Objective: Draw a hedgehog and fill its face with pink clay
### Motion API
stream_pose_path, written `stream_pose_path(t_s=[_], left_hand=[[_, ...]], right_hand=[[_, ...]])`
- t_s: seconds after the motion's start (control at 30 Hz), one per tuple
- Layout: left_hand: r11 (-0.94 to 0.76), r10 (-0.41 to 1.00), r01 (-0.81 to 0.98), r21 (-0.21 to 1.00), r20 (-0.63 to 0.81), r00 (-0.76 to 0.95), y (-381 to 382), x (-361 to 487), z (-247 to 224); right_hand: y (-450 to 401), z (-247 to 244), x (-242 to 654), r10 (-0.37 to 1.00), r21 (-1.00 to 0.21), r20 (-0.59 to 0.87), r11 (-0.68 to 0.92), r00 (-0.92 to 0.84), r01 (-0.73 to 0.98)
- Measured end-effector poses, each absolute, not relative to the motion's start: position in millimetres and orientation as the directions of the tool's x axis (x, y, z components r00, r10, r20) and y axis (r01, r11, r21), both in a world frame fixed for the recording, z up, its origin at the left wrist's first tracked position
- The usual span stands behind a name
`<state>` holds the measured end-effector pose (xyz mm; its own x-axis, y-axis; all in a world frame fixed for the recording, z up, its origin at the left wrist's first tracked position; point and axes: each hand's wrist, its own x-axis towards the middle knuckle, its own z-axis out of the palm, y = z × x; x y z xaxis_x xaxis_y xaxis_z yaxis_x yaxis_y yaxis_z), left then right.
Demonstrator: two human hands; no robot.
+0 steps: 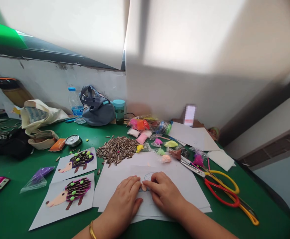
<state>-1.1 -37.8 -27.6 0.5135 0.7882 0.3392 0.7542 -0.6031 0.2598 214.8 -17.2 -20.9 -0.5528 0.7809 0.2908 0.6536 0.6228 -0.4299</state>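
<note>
A small piece of peach modelling clay [144, 187] lies on a white paper with a blue outline drawing [148, 176], low in the middle of the head view. My left hand [126, 196] rests on the paper left of the clay, fingers stretched side by side, thumb apart, fingertips at the clay's edge. From the right, my right hand [163, 191] presses the clay with its index fingertip; its other fingers are curled. Both hands cover part of the drawing. Larger white sheets [189, 196] lie underneath. A peach clay packet [166, 158] sits beyond my right hand.
Two hedgehog pictures [70, 196] lie at left. Behind are a sunflower seed pile [118, 149] and several bagged clays [141, 124]. Scissors with red and yellow handles [222, 196] lie at right. A blue-grey bag [97, 111] and a teal-lidded cup [119, 111] stand by the wall.
</note>
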Motion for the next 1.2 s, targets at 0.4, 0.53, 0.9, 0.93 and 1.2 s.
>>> stream_pose_path(t_s=[0.4, 0.53, 0.9, 0.93, 1.2], left_hand=[[-0.620, 0.766, 0.758, 0.203, 0.363, 0.530, -36.5, -1.9, -31.9], [-0.619, 0.765, 0.761, 0.195, 0.366, 0.529, -36.5, -2.0, -32.2], [-0.625, 0.761, 0.761, 0.175, 0.355, 0.543, -36.7, -0.6, -25.6], [-0.626, 0.759, 0.763, 0.163, 0.355, 0.546, -36.7, -0.3, -25.4], [-0.626, 0.748, 0.771, 0.116, 0.368, 0.552, -37.0, 0.4, -30.5]], right_hand=[[-16.4, -22.0, 218.0, 0.793, -0.488, 0.308, 0.606, -0.526, 0.628], [-18.3, -18.3, 213.7, 0.796, -0.445, 0.274, 0.602, -0.540, 0.663], [-11.1, -20.4, 219.7, 0.810, -0.555, 0.322, 0.581, -0.491, 0.595], [-11.2, -21.1, 219.3, 0.808, -0.543, 0.319, 0.584, -0.495, 0.603], [-13.5, -20.9, 216.7, 0.807, -0.509, 0.309, 0.588, -0.504, 0.629]])
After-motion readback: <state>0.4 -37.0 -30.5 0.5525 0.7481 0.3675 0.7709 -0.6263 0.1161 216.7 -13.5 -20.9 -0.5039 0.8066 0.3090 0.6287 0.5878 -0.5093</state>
